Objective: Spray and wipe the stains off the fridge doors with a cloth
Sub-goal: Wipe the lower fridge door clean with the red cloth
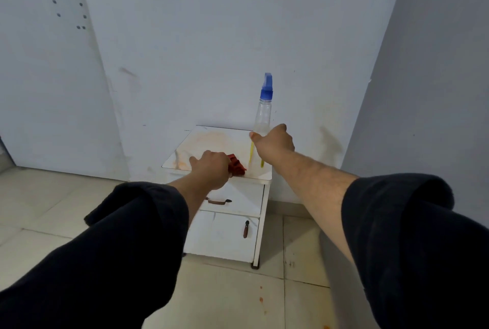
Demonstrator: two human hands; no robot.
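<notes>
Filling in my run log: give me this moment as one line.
left hand: holds red cloth on cabinet top | right hand: grips spray bottle, nozzle up | stage: likely picking up supplies

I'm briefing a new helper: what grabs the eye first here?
The clear spray bottle with its blue head stands upright at the right of the stained top of the small white cabinet, gripped by the right hand. Beside it, the left hand holds a red cloth on that top.
</notes>
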